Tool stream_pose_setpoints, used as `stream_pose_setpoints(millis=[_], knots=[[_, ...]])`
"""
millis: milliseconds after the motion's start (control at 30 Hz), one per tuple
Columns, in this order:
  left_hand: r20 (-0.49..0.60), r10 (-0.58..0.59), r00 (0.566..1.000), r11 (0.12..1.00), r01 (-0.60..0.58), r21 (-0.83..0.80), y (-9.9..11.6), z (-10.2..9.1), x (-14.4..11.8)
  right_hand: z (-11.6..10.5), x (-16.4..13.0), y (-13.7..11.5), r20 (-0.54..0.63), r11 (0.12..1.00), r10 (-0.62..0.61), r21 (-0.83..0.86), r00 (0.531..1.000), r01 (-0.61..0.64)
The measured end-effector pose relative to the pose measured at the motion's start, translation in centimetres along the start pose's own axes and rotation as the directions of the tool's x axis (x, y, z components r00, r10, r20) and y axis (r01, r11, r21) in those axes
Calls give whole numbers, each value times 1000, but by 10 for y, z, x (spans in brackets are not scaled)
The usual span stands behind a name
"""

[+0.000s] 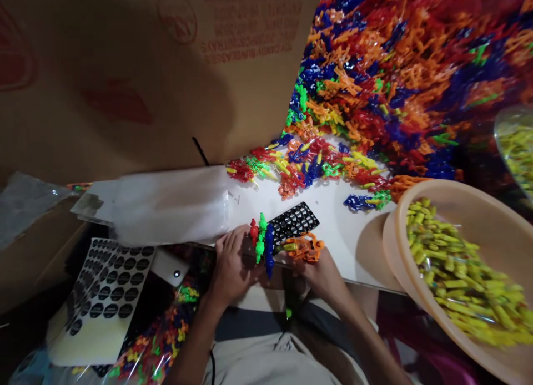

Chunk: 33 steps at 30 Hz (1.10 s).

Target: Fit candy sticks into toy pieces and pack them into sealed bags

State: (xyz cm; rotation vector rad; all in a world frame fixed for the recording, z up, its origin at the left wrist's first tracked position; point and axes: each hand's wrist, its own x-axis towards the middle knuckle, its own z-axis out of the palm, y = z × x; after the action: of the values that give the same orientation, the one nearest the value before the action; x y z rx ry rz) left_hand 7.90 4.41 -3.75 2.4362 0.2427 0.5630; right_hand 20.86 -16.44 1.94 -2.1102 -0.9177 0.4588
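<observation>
My left hand (233, 266) is closed at the table's front edge around a small bunch of plastic toy figures: a red one (254, 232), a green one (261, 241) and a blue one (270, 252). Close beside it, my right hand (318, 268) grips an orange toy figure (307, 247) with a yellow piece at its left side. Just beyond both hands lies a black sheet with rows of holes (295, 221). The fingertips of both hands are partly hidden by the toys.
Loose figures (300, 163) line the table's back, before a large colourful heap (387, 74). A tan tub (395, 235) of yellow pieces stands right. A cardboard box (166, 96) blocks the back left. Plastic bags (175, 204), a sticker sheet (112, 285) and a phone (169, 267) lie left.
</observation>
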Motion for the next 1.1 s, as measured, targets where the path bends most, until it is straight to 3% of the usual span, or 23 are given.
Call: stream_pose_setpoints(millis=[133,333,633,967,1100], knots=[[2,24,1000,999,-24,25,-1,2,0,18,-6,0,-49,994,-49,99,998,53],[18,8,1000,999,-9,35,-6,3,-2,14,-2,0,-52,982,-132,131,990,137],[-10,26,1000,998,-26,57,-8,7,-6,20,-8,7,-46,984,-162,72,986,165],[-18,49,999,998,-49,38,-12,9,-9,8,6,-7,138,988,-99,-101,986,113],[-25,44,999,999,-43,27,-12,11,-9,-6,12,-11,206,982,-125,-111,971,150]])
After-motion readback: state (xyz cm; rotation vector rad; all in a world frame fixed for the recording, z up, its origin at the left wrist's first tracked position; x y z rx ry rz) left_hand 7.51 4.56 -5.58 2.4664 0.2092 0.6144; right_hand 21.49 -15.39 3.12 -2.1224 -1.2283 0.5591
